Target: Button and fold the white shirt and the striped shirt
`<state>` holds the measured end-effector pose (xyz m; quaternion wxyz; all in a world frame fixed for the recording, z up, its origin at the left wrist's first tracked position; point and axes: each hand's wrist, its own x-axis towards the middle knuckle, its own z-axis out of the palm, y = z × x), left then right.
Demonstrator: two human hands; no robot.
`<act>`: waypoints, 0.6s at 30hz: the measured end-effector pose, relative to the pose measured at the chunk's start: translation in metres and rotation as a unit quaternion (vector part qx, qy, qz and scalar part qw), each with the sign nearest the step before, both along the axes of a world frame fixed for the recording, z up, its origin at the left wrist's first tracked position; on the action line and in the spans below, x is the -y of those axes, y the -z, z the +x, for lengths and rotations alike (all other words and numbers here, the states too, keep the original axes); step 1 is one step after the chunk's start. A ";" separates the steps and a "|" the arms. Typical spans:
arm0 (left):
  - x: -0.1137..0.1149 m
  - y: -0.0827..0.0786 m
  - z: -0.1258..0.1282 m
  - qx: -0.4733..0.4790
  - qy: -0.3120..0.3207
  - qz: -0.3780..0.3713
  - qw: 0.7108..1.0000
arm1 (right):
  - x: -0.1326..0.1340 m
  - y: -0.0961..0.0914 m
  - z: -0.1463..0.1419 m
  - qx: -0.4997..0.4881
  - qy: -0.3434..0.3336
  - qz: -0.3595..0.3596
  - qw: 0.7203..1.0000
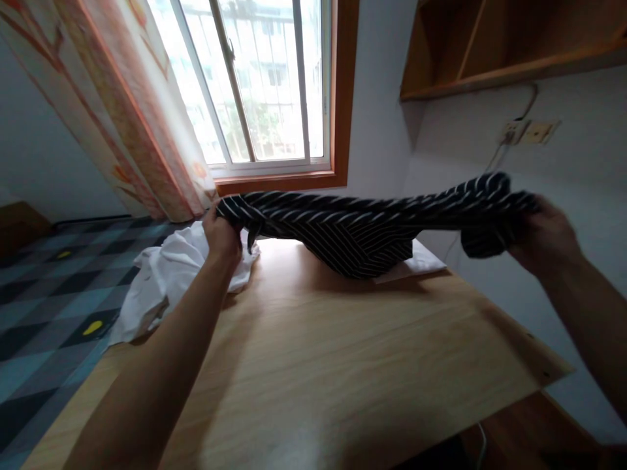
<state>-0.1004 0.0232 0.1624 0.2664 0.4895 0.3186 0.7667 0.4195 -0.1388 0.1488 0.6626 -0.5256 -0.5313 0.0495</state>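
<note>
A black garment with thin white stripes (362,225) is stretched out above the far part of a wooden table (343,365). My left hand (221,234) grips its left end. Its right end is bunched in my right hand (543,236), close to the wall. The garment's middle sags down and touches the table. A crumpled white cloth (166,281) lies at the table's far left corner, right under my left hand, and hangs over the edge.
A flat white item (425,262) lies on the table beneath the striped garment. Behind are a window (259,85) with a curtain (122,111), a wooden wall shelf (509,46) and a wall socket (529,132). A bed with a checked cover (49,287) stands at left.
</note>
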 end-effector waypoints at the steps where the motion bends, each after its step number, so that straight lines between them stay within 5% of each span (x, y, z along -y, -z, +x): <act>1: 0.015 0.013 -0.019 -0.097 -0.014 -0.013 0.995 | 0.016 0.021 -0.003 -0.043 -0.061 -0.083 0.994; 3: 0.049 0.040 -0.056 -0.356 0.040 -0.086 0.930 | 0.048 0.057 -0.008 -0.004 -0.205 -0.267 0.942; 5: 0.080 0.062 -0.082 -0.562 0.122 -0.141 0.806 | 0.074 0.079 -0.013 0.087 -0.297 -0.401 0.862; 7: 0.103 0.072 -0.093 -0.669 0.157 -0.145 0.712 | 0.091 0.089 -0.018 0.136 -0.349 -0.455 0.808; 9: 0.115 0.071 -0.091 -0.719 0.168 -0.131 0.661 | 0.099 0.092 -0.023 0.130 -0.358 -0.465 0.799; 11: 0.118 0.065 -0.079 -0.740 0.146 -0.110 0.648 | 0.097 0.095 -0.027 0.087 -0.300 -0.459 0.831; 14: 0.111 0.065 -0.051 -0.727 0.058 -0.055 0.682 | 0.080 0.107 -0.033 0.006 -0.119 -0.412 0.903; 18: 0.100 0.090 -0.004 -0.704 0.052 -0.007 0.708 | 0.055 0.135 -0.040 0.081 0.033 -0.343 0.935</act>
